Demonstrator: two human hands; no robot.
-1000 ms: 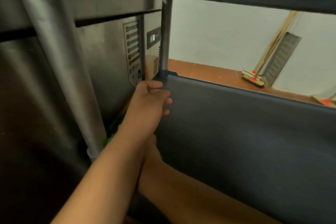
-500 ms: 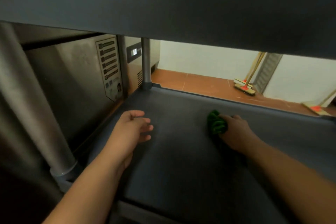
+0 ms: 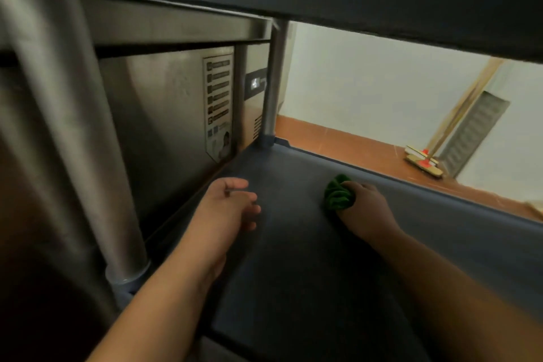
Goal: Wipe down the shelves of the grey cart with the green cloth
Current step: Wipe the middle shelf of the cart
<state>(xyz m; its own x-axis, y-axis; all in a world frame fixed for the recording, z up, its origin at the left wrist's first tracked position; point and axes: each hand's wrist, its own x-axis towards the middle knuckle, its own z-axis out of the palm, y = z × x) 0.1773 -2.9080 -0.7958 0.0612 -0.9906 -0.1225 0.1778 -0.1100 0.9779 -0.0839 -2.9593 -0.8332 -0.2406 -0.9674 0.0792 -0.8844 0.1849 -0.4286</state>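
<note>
At the left stands a steel post (image 3: pixel 88 141) of the grey cart. The left hand (image 3: pixel 227 206) rests half open on the shelf (image 3: pixel 293 273), holding nothing. Further right, the right hand (image 3: pixel 365 209) keeps its grip closed around the bunched green cloth (image 3: pixel 338 192), pressed onto the shelf near its far rim.

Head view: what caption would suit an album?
Right hand presses green cloth onto grey cart shelf; left hand empty.

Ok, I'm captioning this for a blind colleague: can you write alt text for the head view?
A right hand presses a bunched green cloth onto a grey cart shelf, near its far edge. The empty left hand hovers by the shelf's left side, next to a steel cabinet; another shelf looms overhead.
</note>
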